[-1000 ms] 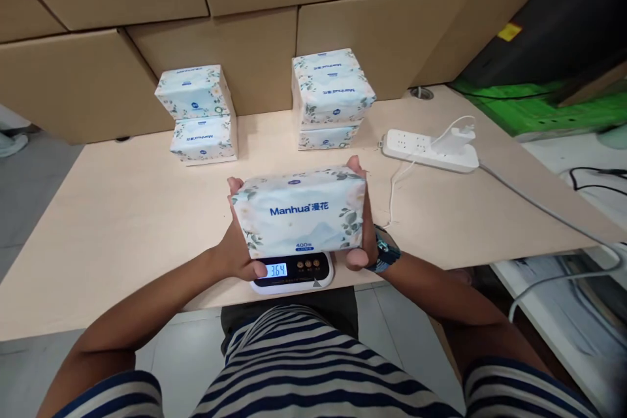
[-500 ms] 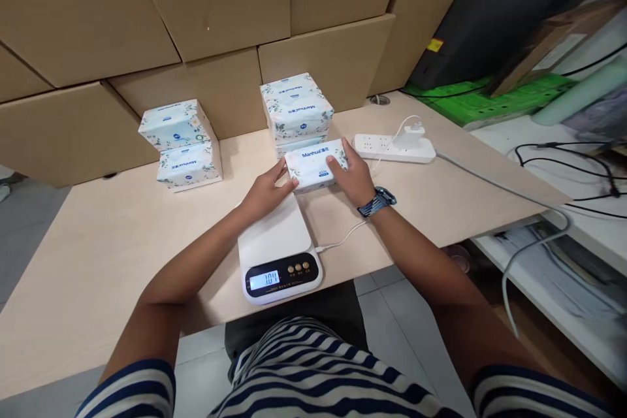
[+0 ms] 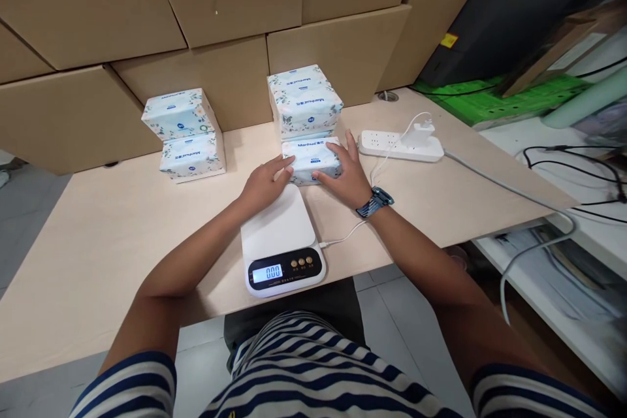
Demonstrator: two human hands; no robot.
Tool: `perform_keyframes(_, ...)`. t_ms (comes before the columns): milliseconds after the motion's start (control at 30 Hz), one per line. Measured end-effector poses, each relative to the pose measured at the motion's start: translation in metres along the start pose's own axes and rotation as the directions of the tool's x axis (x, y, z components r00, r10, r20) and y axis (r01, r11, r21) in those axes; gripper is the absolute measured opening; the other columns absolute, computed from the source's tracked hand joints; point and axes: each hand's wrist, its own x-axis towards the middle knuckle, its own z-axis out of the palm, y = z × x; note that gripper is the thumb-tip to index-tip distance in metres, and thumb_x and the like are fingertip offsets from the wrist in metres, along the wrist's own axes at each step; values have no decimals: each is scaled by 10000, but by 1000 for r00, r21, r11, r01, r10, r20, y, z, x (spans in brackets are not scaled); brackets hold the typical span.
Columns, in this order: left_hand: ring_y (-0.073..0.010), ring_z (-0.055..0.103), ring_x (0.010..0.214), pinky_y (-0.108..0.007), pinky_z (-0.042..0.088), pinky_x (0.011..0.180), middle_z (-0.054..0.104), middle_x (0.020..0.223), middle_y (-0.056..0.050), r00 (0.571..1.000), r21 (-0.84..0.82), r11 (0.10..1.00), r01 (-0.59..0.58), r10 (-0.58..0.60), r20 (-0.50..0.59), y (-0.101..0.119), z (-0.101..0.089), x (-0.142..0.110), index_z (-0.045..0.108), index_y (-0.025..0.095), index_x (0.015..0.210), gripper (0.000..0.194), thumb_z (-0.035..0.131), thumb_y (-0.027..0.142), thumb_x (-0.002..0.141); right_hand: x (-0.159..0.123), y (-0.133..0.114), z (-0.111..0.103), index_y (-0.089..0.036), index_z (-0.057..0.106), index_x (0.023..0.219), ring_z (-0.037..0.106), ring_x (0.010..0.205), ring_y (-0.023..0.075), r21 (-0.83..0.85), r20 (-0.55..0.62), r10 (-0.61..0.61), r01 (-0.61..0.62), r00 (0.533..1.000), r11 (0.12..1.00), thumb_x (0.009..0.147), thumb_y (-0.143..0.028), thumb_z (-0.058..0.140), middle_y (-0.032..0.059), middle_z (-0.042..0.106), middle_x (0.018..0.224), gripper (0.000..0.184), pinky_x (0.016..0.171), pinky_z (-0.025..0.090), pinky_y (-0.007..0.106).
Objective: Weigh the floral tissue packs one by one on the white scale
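A soft pack of tissues (image 3: pixel 312 155), white and pale blue with printed flowers, sits at the front of the right-hand stack of tissue packs (image 3: pixel 304 101). The fingertips and thumb of my left hand (image 3: pixel 267 184) press on its left end. At its right end is my right hand (image 3: pixel 347 173), thumb on the front and one finger on top, with the other fingers raised and spread. Between them, the two hands hold the pack; its underside appears to be at table level. Just nearer me lies a white digital scale (image 3: pixel 279 228), with 0.00 on its lit display.
Another stack of tissue packs (image 3: pixel 189 134) stands to the left on the wooden table (image 3: pixel 122 235). A white power strip (image 3: pixel 401 145) with a plugged-in charger lies to the right; its cable runs off the table. Cardboard boxes (image 3: pixel 220 0) form a wall at the back.
Both hands have moved the tissue pack slightly back and down, against the stack. Fingers of the right hand have spread. The scale's display has gone from 1.04 to 0.00.
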Motion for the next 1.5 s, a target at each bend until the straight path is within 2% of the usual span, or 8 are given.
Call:
perform_keyframes(167, -231, 469, 1663, -530, 322, 1396, 562, 1701, -77, 999, 170, 985, -27, 22, 35, 9, -3, 0, 638, 282, 1564, 488, 477, 392, 1117, 0, -7, -3, -231, 565, 1528, 367, 1685, 409, -33, -43, 80, -82, 996, 996, 813, -446, 860, 184, 200, 1868, 802, 1291, 491, 624)
perform_keyframes(300, -225, 415, 1694, -545, 264, 1416, 523, 1732, -72, 998, 199, 980, -25, 11, 69, 13, -3, -2, 588, 268, 1607, 525, 440, 413, 1124, 0, -9, -4, -250, 549, 1553, 408, 1663, 399, -62, -60, 135, -138, 989, 988, 835, -436, 833, 168, 189, 1877, 795, 1224, 555, 628)
perform_keyframes(433, -223, 316, 1738, -575, 154, 1439, 413, 1799, -54, 992, 209, 978, -18, -8, 122, 14, -3, -3, 490, 282, 1674, 583, 427, 449, 1119, -1, -8, -2, -224, 578, 1543, 404, 1669, 381, -97, -80, 128, -135, 989, 986, 853, -431, 824, 183, 345, 1817, 761, 1287, 499, 616)
perform_keyframes(533, -213, 285, 1748, -583, 119, 1441, 386, 1814, -55, 990, 221, 975, -23, -8, 139, 13, -2, -3, 456, 285, 1693, 600, 407, 460, 1120, -1, -7, -2, -186, 573, 1557, 461, 1634, 364, -103, -85, 97, -106, 992, 989, 873, -412, 804, 200, 486, 1728, 756, 1327, 458, 596)
perform_keyframes(600, -212, 280, 1750, -592, 103, 1440, 379, 1820, -60, 990, 219, 975, -23, -8, 139, 12, -2, -2, 450, 288, 1695, 604, 398, 470, 1122, -2, -6, -1, -183, 573, 1556, 494, 1607, 358, -96, -87, 89, -97, 992, 991, 877, -414, 797, 199, 523, 1699, 751, 1329, 455, 593)
perform_keyframes(1000, -236, 217, 1769, -632, 64, 1426, 314, 1851, -78, 987, 168, 984, -52, 25, 159, 2, 2, 2, 407, 324, 1716, 637, 430, 510, 1107, 0, 3, 3, -236, 544, 1557, 450, 1620, 367, -34, -92, 72, -75, 993, 997, 877, -466, 769, 174, 498, 1694, 753, 1381, 363, 621)
perform_keyframes(1267, -232, 207, 1772, -615, 51, 1430, 297, 1857, -81, 986, 164, 985, -44, 17, 166, 5, 1, 0, 403, 323, 1717, 636, 423, 516, 1112, 1, 5, 3, -257, 549, 1551, 465, 1602, 354, -16, -89, 77, -79, 993, 997, 876, -463, 771, 150, 519, 1670, 740, 1375, 381, 606)
perform_keyframes(1500, -249, 168, 1779, -634, 51, 1425, 222, 1875, -96, 981, 145, 989, -26, -2, 193, 5, 0, 1, 353, 307, 1741, 679, 437, 522, 1103, 2, 4, 4, -206, 562, 1543, 477, 1593, 347, 11, -98, 87, -87, 991, 996, 857, -466, 768, 185, 508, 1677, 762, 1370, 384, 575)
